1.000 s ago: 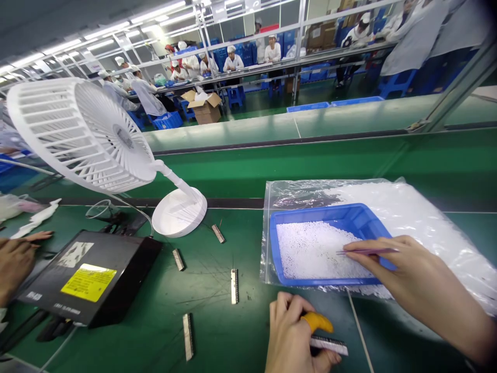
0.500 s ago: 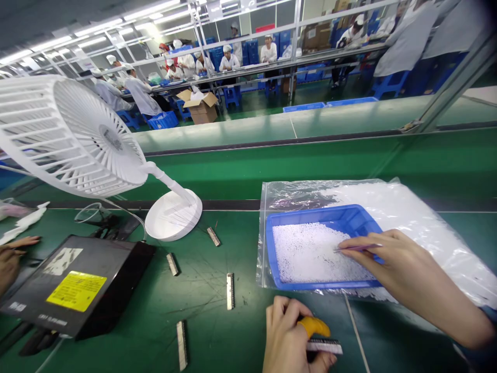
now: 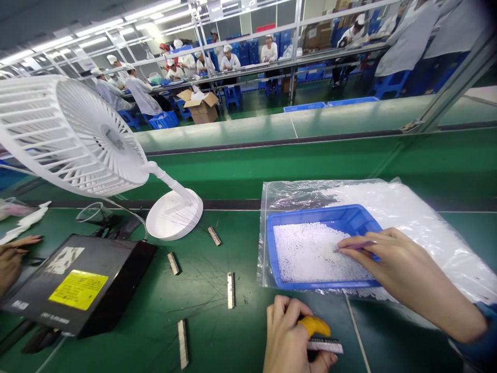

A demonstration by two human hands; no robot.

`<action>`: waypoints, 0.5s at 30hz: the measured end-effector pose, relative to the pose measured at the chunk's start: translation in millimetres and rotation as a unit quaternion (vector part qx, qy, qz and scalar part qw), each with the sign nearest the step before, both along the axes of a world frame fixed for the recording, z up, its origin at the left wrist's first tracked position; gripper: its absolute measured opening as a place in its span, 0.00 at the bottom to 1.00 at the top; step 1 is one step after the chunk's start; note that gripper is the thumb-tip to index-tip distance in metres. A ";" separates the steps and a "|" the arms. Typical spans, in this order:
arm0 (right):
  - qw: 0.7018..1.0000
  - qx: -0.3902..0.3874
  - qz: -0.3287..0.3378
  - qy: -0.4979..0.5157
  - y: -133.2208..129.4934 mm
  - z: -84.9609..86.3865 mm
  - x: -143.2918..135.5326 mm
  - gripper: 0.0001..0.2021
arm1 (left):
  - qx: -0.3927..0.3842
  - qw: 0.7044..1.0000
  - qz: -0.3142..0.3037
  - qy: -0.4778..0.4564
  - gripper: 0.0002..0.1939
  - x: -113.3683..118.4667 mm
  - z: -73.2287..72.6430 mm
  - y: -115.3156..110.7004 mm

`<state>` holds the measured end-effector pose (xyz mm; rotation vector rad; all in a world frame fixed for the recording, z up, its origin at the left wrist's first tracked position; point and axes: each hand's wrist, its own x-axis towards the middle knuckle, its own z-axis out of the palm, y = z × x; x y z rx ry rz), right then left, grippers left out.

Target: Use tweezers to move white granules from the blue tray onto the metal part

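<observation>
In the head view, my right hand [image 3: 407, 272] pinches slim pinkish tweezers [image 3: 364, 245], their tip down at the small white bead-like pieces [image 3: 306, 254]. These pieces fill much of a shallow blue tray [image 3: 351, 216]. In front of the tray, my left hand [image 3: 287, 336] is closed around a short pale strip [image 3: 325, 346] with a dark toothed edge. A yellow finger cot [image 3: 315, 326] covers one of its fingers. Whether the tweezers grip a piece is too small to tell.
Beneath the tray lies a clear zip bag [image 3: 415, 207] of white pieces. Several similar strips, one [image 3: 231, 290] near the middle, lie on the green table. A white fan [image 3: 174, 215] and a black box [image 3: 112, 280] stand left. Another person's hand [image 3: 11, 261] is at the left edge.
My right hand and the tweezers have shifted very slightly over the tray. The left hand and its strip look practically unmoved.
</observation>
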<state>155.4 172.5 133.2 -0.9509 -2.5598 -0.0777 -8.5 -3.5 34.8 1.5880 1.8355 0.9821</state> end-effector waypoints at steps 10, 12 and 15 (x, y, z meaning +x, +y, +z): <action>1.000 -0.001 -0.005 0.004 -0.6 -0.2 2.9 0.19 | -0.009 1.000 0.000 -0.014 0.16 -0.8 4.3 0.3; 1.000 -0.009 -0.010 0.008 -0.2 -0.9 2.2 0.18 | -0.020 1.000 -0.004 -0.004 0.17 -0.9 3.9 0.2; 1.000 -0.009 -0.008 0.002 0.2 -2.2 2.6 0.18 | -0.031 0.999 -0.007 0.004 0.17 -1.0 3.1 0.4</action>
